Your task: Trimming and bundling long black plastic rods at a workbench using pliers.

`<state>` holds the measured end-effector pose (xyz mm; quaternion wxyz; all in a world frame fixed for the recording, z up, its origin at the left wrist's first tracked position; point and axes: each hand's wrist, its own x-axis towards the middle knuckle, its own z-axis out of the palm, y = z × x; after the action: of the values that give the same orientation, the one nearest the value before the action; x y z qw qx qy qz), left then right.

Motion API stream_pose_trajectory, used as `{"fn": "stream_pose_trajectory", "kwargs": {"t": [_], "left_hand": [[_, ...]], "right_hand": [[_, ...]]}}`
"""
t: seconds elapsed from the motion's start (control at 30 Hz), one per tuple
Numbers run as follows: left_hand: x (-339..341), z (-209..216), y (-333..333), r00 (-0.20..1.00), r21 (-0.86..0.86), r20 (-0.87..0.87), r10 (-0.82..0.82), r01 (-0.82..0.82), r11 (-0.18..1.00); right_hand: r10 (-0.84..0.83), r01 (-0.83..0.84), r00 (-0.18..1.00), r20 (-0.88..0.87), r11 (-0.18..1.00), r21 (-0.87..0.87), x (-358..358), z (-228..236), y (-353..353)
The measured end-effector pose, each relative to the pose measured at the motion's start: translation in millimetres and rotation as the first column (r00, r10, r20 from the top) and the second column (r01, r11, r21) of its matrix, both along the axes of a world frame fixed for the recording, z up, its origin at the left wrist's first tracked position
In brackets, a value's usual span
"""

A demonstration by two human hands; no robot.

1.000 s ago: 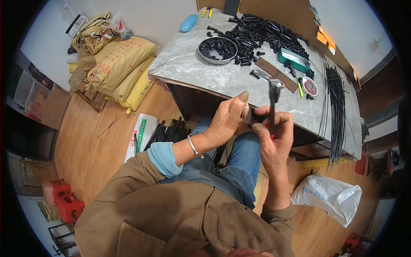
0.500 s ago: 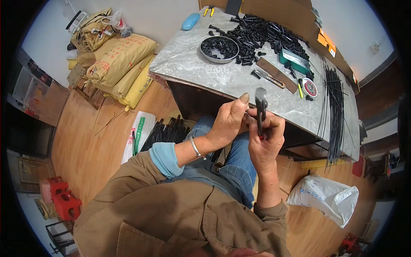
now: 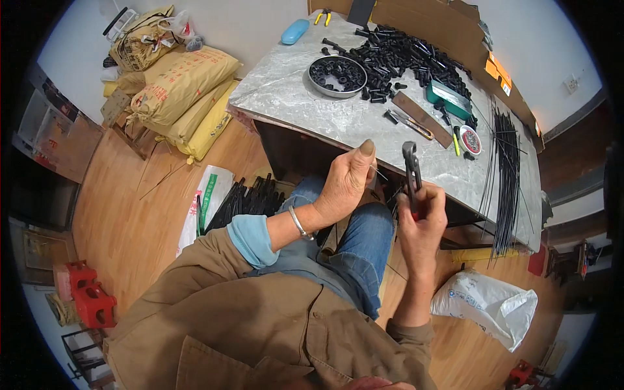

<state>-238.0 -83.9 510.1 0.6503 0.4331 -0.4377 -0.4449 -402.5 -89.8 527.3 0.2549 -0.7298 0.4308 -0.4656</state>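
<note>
My left hand, closed with its thumb up, pinches a thin piece of wire; its short end sticks out toward the right. Most of that piece is hidden behind the fingers. To its right, apart from it, my right hand is wrapped round a pair of pliers. Their dark metal head points up, and a bit of red handle shows in the fist. Both hands are above my lap, in front of the table's near edge.
On the grey table lie a heap of black plastic parts, a round metal dish, a green box, tweezers and long black rods. Yellow sacks stand left; a white sack is on the floor right.
My right hand with the pliers has moved right and slightly down, away from my left hand. The left hand has shifted slightly left, and the wire's end now shows.
</note>
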Motion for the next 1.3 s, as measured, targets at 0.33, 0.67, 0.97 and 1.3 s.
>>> {"fn": "stream_pose_trajectory", "kwargs": {"t": [0.33,0.67,0.97,1.3], "left_hand": [[-4.3,1.2,0.4,0.998,0.009,0.063,-0.024,0.024,1.000],[-3.0,2.1,-0.1,0.988,0.015,0.146,0.059,-0.062,0.998],[-0.6,-0.7,-1.2,0.988,0.027,0.146,0.059,-0.063,0.998],[-3.0,-3.9,0.3,0.990,0.004,0.142,0.029,-0.030,1.000]], "right_hand": [[0.008,-0.212,0.728,-0.686,0.953,-0.215,-26.0,72.5,-3.8],[-0.060,-0.255,0.659,-0.750,0.920,-0.297,-22.9,74.5,-4.8],[-0.081,-0.273,0.645,-0.760,0.904,-0.328,-26.0,62.0,-4.1],[0.360,-0.561,0.805,0.471,0.208,0.801,-33.3,24.9,3.8]]}}
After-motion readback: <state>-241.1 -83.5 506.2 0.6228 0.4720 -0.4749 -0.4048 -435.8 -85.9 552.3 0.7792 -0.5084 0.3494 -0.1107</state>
